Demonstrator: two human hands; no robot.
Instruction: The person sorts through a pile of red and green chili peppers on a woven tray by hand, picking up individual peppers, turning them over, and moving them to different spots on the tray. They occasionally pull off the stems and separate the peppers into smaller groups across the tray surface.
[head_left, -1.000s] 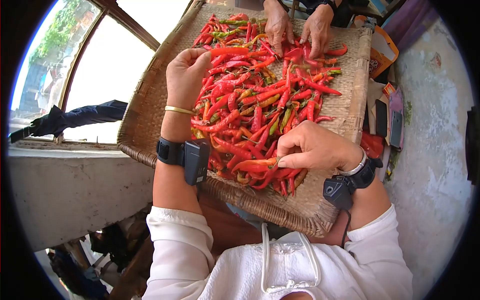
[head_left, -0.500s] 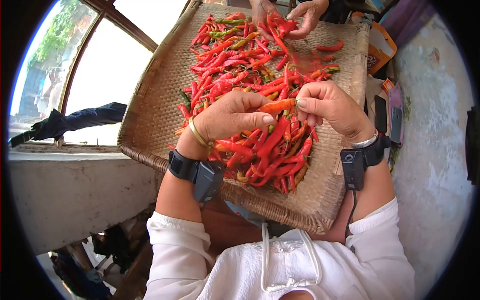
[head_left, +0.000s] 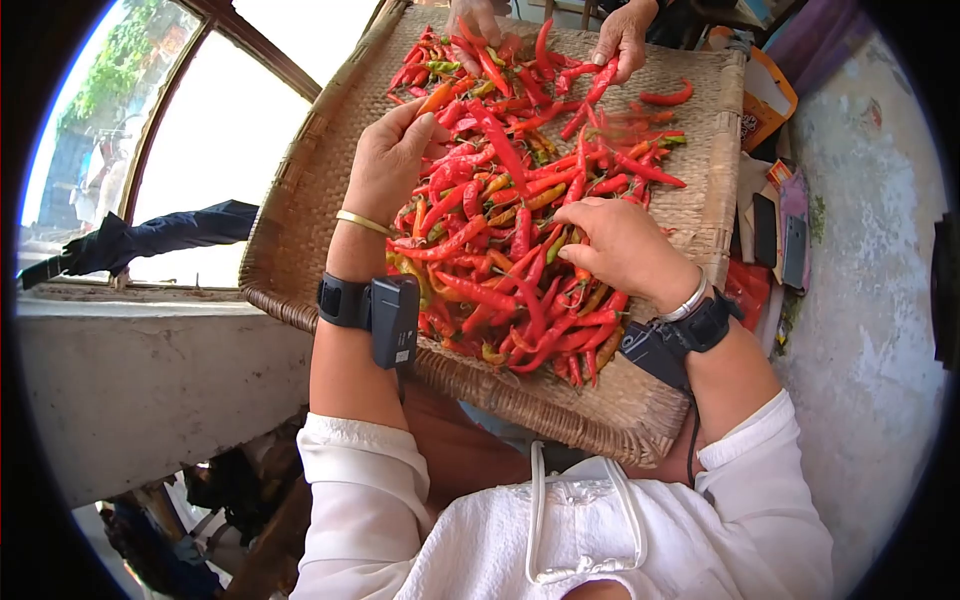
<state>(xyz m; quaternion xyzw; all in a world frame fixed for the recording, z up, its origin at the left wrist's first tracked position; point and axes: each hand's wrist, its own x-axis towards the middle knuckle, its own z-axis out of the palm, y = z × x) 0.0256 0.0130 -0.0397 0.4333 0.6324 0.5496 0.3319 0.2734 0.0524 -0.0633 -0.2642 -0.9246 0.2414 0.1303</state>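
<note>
Head view: the left hand (head_left: 388, 165) grips an orange pepper (head_left: 436, 97) between thumb and fingers, above the heap's upper left. The right hand (head_left: 628, 250) is partly open, thumb and forefinger apart, over the red peppers (head_left: 468, 235), which lie heaped in a woven tray (head_left: 680, 240).
</note>
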